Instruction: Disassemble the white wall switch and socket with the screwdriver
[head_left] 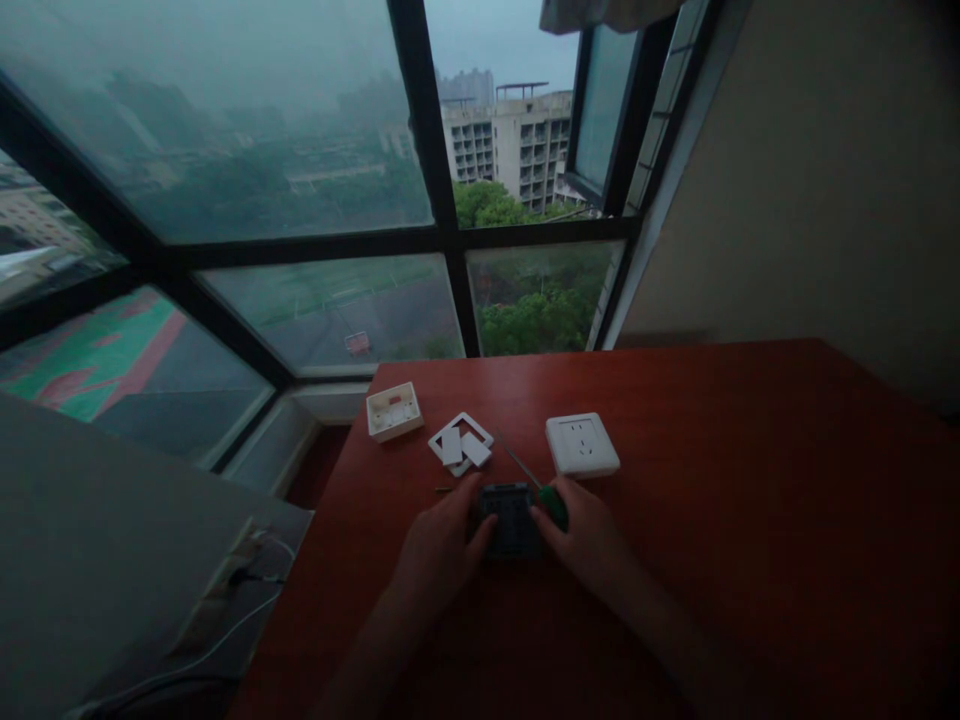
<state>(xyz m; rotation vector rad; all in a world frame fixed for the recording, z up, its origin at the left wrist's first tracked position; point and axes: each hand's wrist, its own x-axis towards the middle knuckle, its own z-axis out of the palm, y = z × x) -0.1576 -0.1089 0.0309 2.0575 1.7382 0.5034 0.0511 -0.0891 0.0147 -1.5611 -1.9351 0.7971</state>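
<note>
A dark square switch module point(511, 517) lies on the red-brown table point(712, 480) between my two hands. My left hand point(439, 550) grips its left side with curled fingers. My right hand point(589, 535) holds its right side, and a green-handled screwdriver point(551, 500) lies against that hand, its thin shaft pointing up and left. Whether the right fingers close on the screwdriver or only on the module is hard to tell in the dim light.
Beyond my hands lie a white wall socket point(582, 444), a white frame with two loose rocker plates point(460, 445) and a white mounting box point(394, 411). A small screw point(442, 489) lies by my left hand. Large windows stand behind; cables point(240, 600) lie left on the sill.
</note>
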